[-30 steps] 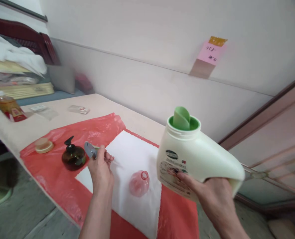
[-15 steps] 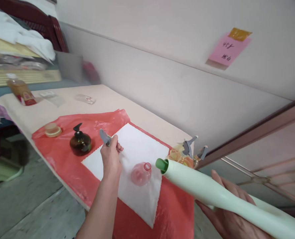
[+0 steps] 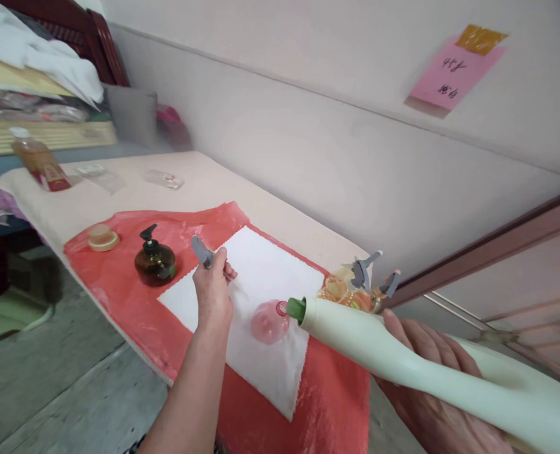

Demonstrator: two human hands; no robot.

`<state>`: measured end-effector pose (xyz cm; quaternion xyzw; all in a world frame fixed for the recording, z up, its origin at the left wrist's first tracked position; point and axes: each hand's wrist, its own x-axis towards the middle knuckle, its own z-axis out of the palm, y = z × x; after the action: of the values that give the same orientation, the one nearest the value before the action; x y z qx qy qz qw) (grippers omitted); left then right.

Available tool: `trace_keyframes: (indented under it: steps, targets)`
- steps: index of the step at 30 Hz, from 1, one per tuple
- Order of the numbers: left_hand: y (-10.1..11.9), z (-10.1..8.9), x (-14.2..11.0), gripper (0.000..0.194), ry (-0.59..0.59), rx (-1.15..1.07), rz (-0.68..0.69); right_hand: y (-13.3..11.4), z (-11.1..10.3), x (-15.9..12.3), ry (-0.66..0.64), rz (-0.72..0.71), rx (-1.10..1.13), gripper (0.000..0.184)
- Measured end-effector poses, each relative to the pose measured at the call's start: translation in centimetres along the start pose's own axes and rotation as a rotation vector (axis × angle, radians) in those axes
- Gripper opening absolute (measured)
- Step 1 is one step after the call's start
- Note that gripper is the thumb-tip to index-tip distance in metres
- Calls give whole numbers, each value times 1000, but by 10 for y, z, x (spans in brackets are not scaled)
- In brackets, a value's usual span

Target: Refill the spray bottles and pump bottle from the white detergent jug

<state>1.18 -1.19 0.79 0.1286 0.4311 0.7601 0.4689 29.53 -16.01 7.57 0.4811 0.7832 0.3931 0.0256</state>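
Far left of the left hand (image 3: 214, 296): amber bottle (image 3: 42, 164); nearer, lid (image 3: 103, 238), then pump bottle (image 3: 156, 265). Left hand closed on spray head (image 3: 202, 251). Just right, between hands: pink bottle (image 3: 267, 324) on white cloth (image 3: 265, 265). Spray bottles (image 3: 346, 289) beyond right hand (image 3: 432, 417), partly blocked by jug (image 3: 369, 339). Right hand wrapped round jug, spout (image 3: 296, 309) by pink bottle's mouth; contact unclear. One second ago jug's mouth faced up; now tipped over.
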Motion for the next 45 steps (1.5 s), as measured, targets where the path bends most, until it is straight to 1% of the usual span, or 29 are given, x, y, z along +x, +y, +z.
trace_keyframes:
  steps: [12,16,19,22,28,35,41,45]
  targets:
    - [1,0,-1,26,-4,10,-9,4,8,-6,-44,11,25,56]
    - [1,0,-1,27,-4,5,4,4,8,-5,-29,21,27,57]
    - [1,0,-1,27,-2,3,-1,5,7,-3,-4,1,19,59]
    - [1,0,-1,26,1,9,-1,5,4,-2,-12,-20,-1,60]
    - [0,-1,-1,26,-9,20,4,4,2,0,21,-21,-6,65]
    - [1,0,-1,27,-4,21,-6,4,6,-3,-11,19,28,64]
    - [2,1,-3,25,4,14,-7,4,5,-4,-21,11,21,62]
    - [0,0,-1,28,5,5,-3,3,6,-2,-15,3,27,60]
